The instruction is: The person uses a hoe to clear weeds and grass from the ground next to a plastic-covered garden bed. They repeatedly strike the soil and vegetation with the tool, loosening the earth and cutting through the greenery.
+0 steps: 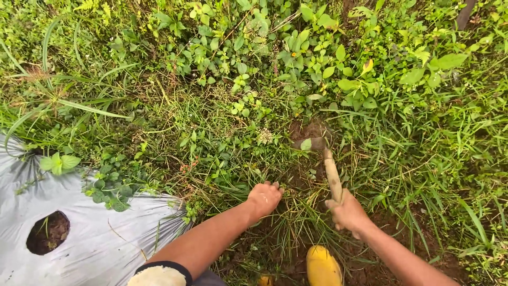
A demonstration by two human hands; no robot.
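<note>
While the left hand (264, 198) clenches a tuft of grass (288, 222) just left of the wooden-handled hoe (332, 177), the right hand (348, 213) grips that handle, blade sunk in bare soil (309, 132), so weeding looks underway and calls for a careful chop clear of the fingers.

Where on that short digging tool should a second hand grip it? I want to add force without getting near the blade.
Probably on the bare wooden handle, just above the right hand, coming from the left where the left hand is clenched in the grass tuft. The handle runs straight up to the blade, which is sunk in soil, so stay low.
</note>
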